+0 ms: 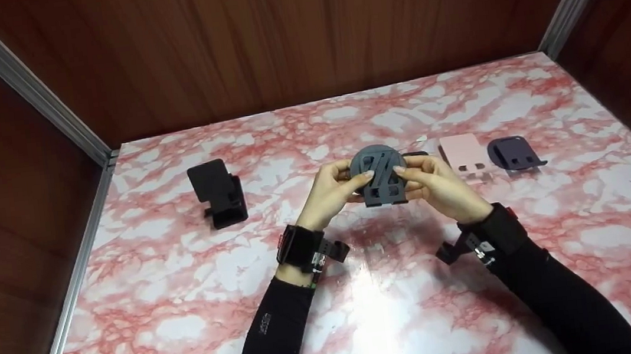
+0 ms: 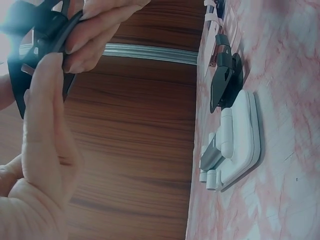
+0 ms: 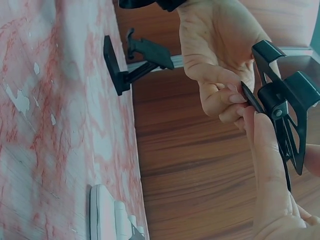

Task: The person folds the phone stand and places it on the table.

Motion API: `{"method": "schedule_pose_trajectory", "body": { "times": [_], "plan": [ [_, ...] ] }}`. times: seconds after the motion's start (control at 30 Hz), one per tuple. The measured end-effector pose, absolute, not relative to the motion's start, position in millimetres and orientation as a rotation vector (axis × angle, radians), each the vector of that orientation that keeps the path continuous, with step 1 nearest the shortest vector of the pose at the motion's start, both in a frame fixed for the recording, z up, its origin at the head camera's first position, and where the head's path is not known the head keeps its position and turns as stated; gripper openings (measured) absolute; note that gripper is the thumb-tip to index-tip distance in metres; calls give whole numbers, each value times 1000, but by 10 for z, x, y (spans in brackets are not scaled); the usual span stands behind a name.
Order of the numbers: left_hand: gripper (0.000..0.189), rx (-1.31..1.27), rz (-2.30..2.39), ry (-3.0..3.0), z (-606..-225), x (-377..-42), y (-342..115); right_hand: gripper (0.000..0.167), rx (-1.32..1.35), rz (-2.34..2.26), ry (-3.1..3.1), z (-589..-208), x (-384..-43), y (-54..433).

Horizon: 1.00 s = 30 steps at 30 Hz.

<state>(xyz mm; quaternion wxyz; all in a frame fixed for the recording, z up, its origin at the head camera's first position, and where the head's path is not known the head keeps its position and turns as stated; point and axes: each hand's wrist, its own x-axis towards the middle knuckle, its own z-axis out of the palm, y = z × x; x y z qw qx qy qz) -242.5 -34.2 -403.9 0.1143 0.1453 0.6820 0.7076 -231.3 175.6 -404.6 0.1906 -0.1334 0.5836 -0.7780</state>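
Observation:
Both hands hold a dark grey folding phone stand (image 1: 378, 165) with a round base, raised above the table. My left hand (image 1: 332, 190) grips its left side, thumb on the slotted front plate and fingers behind. On the other side my right hand (image 1: 435, 181) grips it the same way. From the right wrist view, the stand (image 3: 287, 110) shows edge-on, with its hinge and bent lips, and the fingertips of both hands are at the base's rim. The left wrist view shows it only partly, at the top left corner.
A black phone stand (image 1: 216, 191) stands at the left. To the right are a pink stand (image 1: 463, 151) and a dark purple one (image 1: 515, 153). A white folded stand (image 2: 242, 140) lies on the marbled table (image 1: 190, 328). Wood-grain panels (image 1: 276, 39) enclose the table.

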Motion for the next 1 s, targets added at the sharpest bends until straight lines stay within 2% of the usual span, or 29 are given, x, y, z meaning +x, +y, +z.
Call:
{"method": "schedule_pose_trajectory", "body": {
  "times": [0.3, 0.67, 0.83, 1.0],
  "plan": [
    [34, 455, 2065, 1941, -4009, -2460, -356, 39, -420, -2160, 1678, -4028, -2332, 1774],
    [30, 423, 2135, 1927, -4028, -2460, -387, 45, -553, -1792, 2246, -4037, -2390, 1852],
    [27, 369, 2172, 1949, -3999, -2487, -453, 48, -725, -1427, 2692, -4008, -2386, 1881],
    [29, 315, 2150, 1977, -3988, -2560, -534, 64, -809, -911, 2977, -4011, -2351, 1902]
  ]
}}
